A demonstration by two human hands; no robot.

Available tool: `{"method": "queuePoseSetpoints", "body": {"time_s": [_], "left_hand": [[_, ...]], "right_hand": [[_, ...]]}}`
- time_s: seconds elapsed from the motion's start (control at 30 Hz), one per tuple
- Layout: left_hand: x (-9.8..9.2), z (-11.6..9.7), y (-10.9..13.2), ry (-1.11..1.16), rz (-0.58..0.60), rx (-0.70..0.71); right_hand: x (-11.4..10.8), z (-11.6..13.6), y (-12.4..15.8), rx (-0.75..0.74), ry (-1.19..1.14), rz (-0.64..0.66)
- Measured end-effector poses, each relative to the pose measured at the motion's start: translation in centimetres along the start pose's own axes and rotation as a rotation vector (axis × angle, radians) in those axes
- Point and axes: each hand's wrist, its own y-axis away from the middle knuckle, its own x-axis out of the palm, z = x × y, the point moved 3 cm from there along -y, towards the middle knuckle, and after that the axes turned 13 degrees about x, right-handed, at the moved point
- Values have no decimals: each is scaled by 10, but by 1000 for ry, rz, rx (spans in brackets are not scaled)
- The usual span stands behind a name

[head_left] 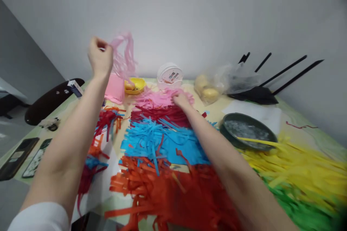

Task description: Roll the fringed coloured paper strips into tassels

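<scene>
Several pink fringe strips (126,65) dangle beside and below the left hand (101,57), clamped between its fingers, forearm raised; the right hand (181,99) reaches forward onto a pink fringe pile (154,98), its grip indiscernible.

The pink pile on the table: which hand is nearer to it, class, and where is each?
Right. The right hand is at the right part of the pink pile; the left hand is raised to its left, holding up pink strips.
</scene>
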Motion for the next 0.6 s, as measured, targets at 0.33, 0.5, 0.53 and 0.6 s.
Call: {"method": "queuePoseSetpoints", "body": {"time_s": [0.33, 0.5, 0.53, 0.6], "left_hand": [[-80, -89, 208, -122, 636, 480], [-111, -95, 262, -40, 723, 609], [-114, -93, 268, 2, 733, 604], [-118, -87, 275, 112, 759, 578]], "right_hand": [[-49, 80, 224, -599, -172, -516], [-17, 64, 248, -611, 55, -371], [-16, 59, 252, -625, 55, -333], [-20, 51, 262, -627, 17, -279]]}}
